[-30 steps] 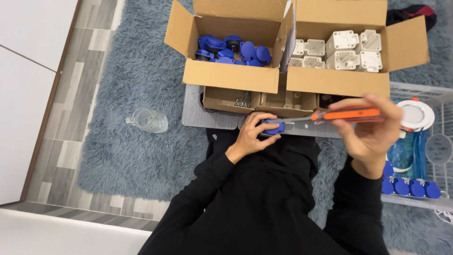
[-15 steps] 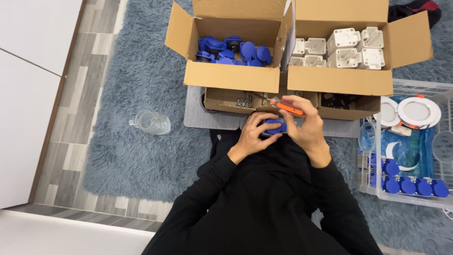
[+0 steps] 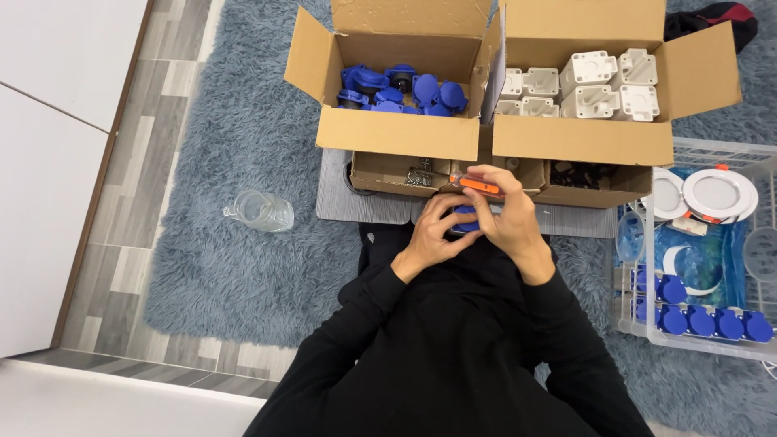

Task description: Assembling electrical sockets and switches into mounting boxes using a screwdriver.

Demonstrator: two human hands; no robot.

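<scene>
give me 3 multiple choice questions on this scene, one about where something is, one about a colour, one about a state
1. Where does the clear plastic bottle lie?
A. on the grey shaggy rug, left of the boxes
B. inside the wire basket
C. in the box of white parts

2. What colour are the plastic caps in the left open cardboard box?
A. white
B. blue
C. green

3. How does the right hand stand?
A. lying flat on the rug
B. closed round an orange-handled screwdriver, over the small blue part that the left hand holds
C. reaching into the right box

Answers:
1 A, the bottle rests on its side on the rug, apart from the boxes.
2 B, that box holds blue pieces; the white ones are in the other box.
3 B, its fingers wrap the orange handle directly above the blue part.
</scene>
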